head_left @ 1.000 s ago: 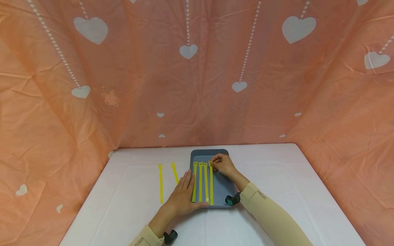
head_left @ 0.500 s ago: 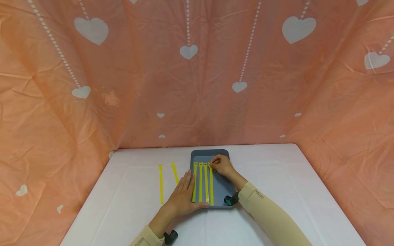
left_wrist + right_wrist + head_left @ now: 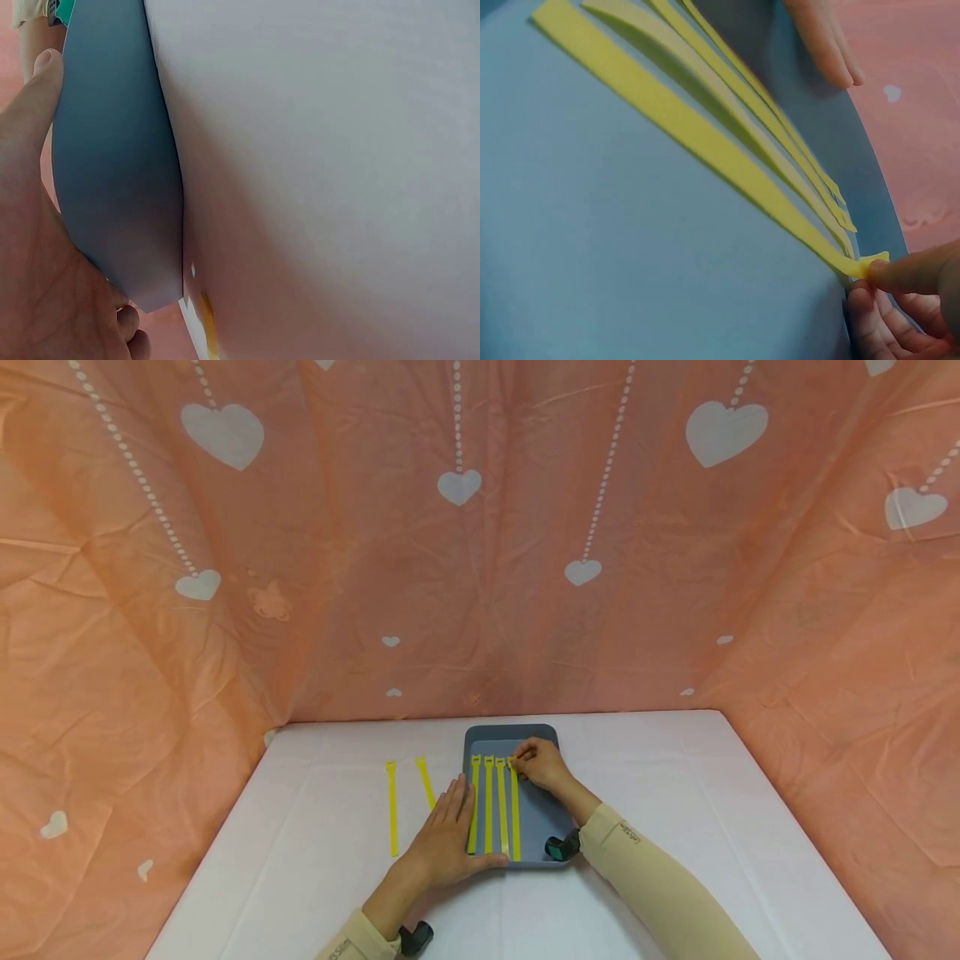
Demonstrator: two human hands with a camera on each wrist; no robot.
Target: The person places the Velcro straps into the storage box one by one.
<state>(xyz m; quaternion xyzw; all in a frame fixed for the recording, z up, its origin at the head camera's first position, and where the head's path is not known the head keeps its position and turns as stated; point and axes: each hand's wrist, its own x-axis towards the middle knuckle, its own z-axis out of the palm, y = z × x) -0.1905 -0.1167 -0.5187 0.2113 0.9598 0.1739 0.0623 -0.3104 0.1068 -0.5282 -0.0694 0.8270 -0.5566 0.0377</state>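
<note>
Several yellow cable tie straps with slotted heads lie side by side, lengthwise, in a grey-blue tray [image 3: 543, 818]. At the tray's right part, my right hand [image 3: 543, 762] pinches the head of the rightmost cable tie [image 3: 516, 822] between thumb and finger. The right wrist view shows this cable tie [image 3: 705, 150] running flat along the tray floor, its head end bent up at the fingertips. My left hand [image 3: 442, 843] rests at the tray's left near corner, fingers straight along the left rim and thumb along the front rim; it partly covers the leftmost strap.
Left of the tray, a yellow strap [image 3: 392, 810] lies on the white tablecloth [image 3: 300, 843]. A second, slanted strap [image 3: 425, 781] lies nearer the tray, its lower end hidden by my left hand. A peach curtain [image 3: 480, 610] with hearts encloses the back and sides.
My right hand has shifted very slightly left with the head of the rightmost cable tie. The left hand and the other straps have stayed in place.
</note>
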